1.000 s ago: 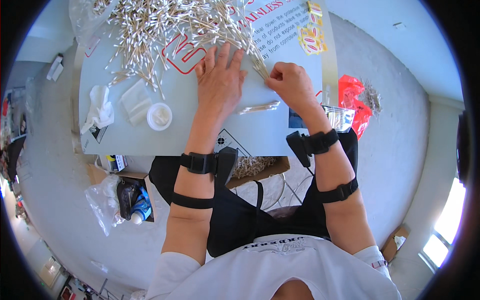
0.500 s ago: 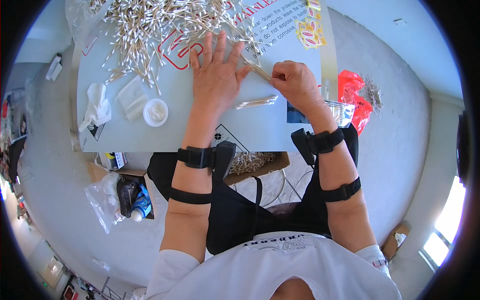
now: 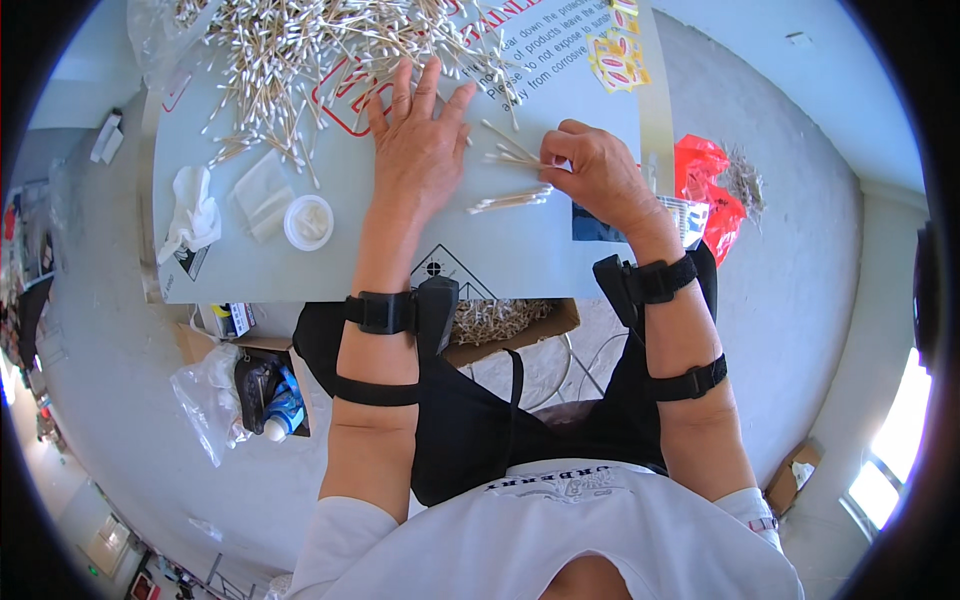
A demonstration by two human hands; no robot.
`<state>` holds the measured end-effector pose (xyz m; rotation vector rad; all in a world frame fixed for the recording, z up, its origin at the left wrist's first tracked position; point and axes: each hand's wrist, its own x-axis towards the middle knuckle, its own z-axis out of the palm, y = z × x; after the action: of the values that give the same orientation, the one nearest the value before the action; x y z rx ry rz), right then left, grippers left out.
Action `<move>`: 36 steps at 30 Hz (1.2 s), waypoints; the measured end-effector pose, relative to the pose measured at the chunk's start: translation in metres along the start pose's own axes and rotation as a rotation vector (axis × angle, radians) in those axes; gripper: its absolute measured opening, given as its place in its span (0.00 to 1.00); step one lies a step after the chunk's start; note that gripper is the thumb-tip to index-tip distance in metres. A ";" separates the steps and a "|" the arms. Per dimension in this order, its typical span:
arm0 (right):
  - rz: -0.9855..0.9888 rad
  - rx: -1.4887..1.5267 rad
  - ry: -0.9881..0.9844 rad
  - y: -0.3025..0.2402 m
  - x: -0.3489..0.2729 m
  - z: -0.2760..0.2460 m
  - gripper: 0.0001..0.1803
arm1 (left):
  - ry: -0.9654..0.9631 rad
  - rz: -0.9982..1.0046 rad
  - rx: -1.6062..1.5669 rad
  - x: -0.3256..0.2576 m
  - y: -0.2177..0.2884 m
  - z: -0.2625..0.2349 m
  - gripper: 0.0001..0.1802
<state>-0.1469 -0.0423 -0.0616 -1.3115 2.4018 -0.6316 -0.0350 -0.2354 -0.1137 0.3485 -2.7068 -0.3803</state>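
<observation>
My right hand [image 3: 590, 172] is closed on several cotton swabs [image 3: 514, 152], whose ends fan out to the left of its fingers. A small row of loose swabs [image 3: 510, 200] lies on the table just below them. My left hand [image 3: 418, 140] has its fingers stretched and spread at the near edge of a big heap of cotton swabs [image 3: 300, 60]; its palm faces down. Whether a swab lies beneath it is hidden.
Left of my left forearm are a round white tub [image 3: 309, 222], a clear plastic bag [image 3: 263, 195] and a crumpled white glove or cloth [image 3: 192, 212]. Yellow packets [image 3: 618, 60] lie at the far right. A clear container [image 3: 686, 218] stands beside a red bag [image 3: 705, 175]. Below the table sits a swab-filled box [image 3: 510, 328].
My right hand has drawn the swabs away from the heap, and they now fan apart. My left hand has shifted slightly left, and its thumb has moved in closer to the palm.
</observation>
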 end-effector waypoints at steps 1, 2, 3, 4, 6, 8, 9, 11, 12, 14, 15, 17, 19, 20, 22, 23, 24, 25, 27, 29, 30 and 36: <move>0.003 0.057 0.040 -0.004 -0.003 -0.001 0.08 | 0.010 0.024 -0.001 0.000 0.000 0.000 0.23; 0.006 0.113 0.080 -0.006 -0.004 -0.001 0.09 | 0.008 0.024 0.000 0.000 0.000 -0.001 0.23; 0.008 0.113 0.081 -0.006 -0.005 -0.001 0.09 | 0.058 0.029 -0.040 0.001 -0.001 -0.001 0.22; 0.013 0.127 0.117 -0.006 -0.006 0.000 0.11 | 0.109 0.034 -0.080 0.002 -0.001 -0.002 0.21; 0.018 0.142 0.153 -0.005 -0.007 0.003 0.13 | 0.149 0.049 -0.120 0.003 -0.001 -0.004 0.19; 0.066 0.180 0.185 -0.004 -0.009 0.008 0.14 | 0.190 0.064 -0.159 0.003 0.000 -0.007 0.18; 0.069 0.178 0.186 -0.002 -0.010 0.011 0.14 | 0.169 0.070 -0.229 0.003 0.005 -0.012 0.16; 0.092 0.190 0.196 0.002 -0.015 0.015 0.14 | 0.147 0.078 -0.302 0.002 0.011 -0.016 0.15; 0.090 0.193 0.195 0.000 -0.015 0.017 0.14 | 0.097 0.094 -0.333 0.001 0.011 -0.019 0.14; 0.097 0.230 0.212 -0.003 -0.017 0.020 0.13 | 0.046 0.108 -0.361 -0.002 0.012 -0.021 0.14; 0.098 0.230 0.213 -0.004 -0.018 0.021 0.13 | 0.026 0.123 -0.364 -0.003 0.014 -0.021 0.13; 0.103 0.229 0.229 -0.004 -0.020 0.021 0.13 | 0.005 0.138 -0.369 -0.005 0.017 -0.022 0.12; 0.110 0.250 0.240 -0.004 -0.020 0.022 0.14 | -0.089 0.135 -0.321 -0.006 0.019 -0.023 0.14; 0.117 0.271 0.250 -0.004 -0.020 0.022 0.14 | -0.089 0.137 -0.321 -0.006 0.019 -0.023 0.14; 0.146 0.290 0.224 -0.006 -0.018 0.019 0.16 | -0.109 0.142 -0.299 -0.007 0.018 -0.023 0.13; 0.175 0.308 0.199 -0.007 -0.017 0.019 0.19 | -0.109 0.142 -0.298 -0.008 0.017 -0.024 0.13; 0.176 0.307 0.200 -0.005 -0.017 0.020 0.19 | -0.140 0.152 -0.302 -0.008 0.018 -0.025 0.13; 0.081 0.241 0.252 -0.003 -0.017 0.022 0.27 | -0.171 0.161 -0.306 -0.008 0.018 -0.025 0.13; -0.014 0.175 0.303 -0.005 -0.018 0.022 0.35 | -0.144 0.156 -0.314 -0.008 0.020 -0.025 0.15; -0.078 0.063 0.202 -0.016 -0.023 0.020 0.55 | -0.118 0.148 -0.320 -0.008 0.021 -0.025 0.17; -0.080 0.065 0.202 -0.022 -0.026 0.021 0.55 | -0.053 0.153 -0.302 -0.007 0.023 -0.025 0.18; 0.042 0.003 0.202 -0.027 -0.050 0.035 0.64 | 0.068 0.201 -0.226 -0.005 0.028 -0.017 0.11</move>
<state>-0.0846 -0.0202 -0.0733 -1.2462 2.5786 -0.7903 -0.0287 -0.2114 -0.0918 0.0248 -2.5685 -0.5959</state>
